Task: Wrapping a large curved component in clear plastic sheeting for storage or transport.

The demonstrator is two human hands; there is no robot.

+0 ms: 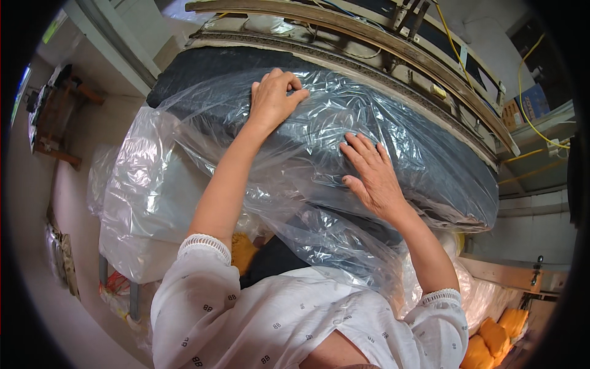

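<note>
A large sheet of clear plastic film (pixel 313 132) lies wrinkled over a long dark padded-looking block (pixel 215 67) in front of me. My left hand (pixel 272 101) is near the block's far side, its fingers bent into the film. The fingertips are partly hidden, but they seem to grip a fold of it. Closer to me and to the right, my right hand (pixel 373 175) rests on the film with its fingers spread. Part of the film sags off the near side toward my lap.
Behind the block runs a long bench frame with a curved-looking wooden bar (pixel 362 38) and yellow cords. A plastic-wrapped pale bundle (pixel 144 197) stands at the left. Orange cloth (pixel 495 341) lies lower right. A blue and orange box (pixel 528 107) sits far right.
</note>
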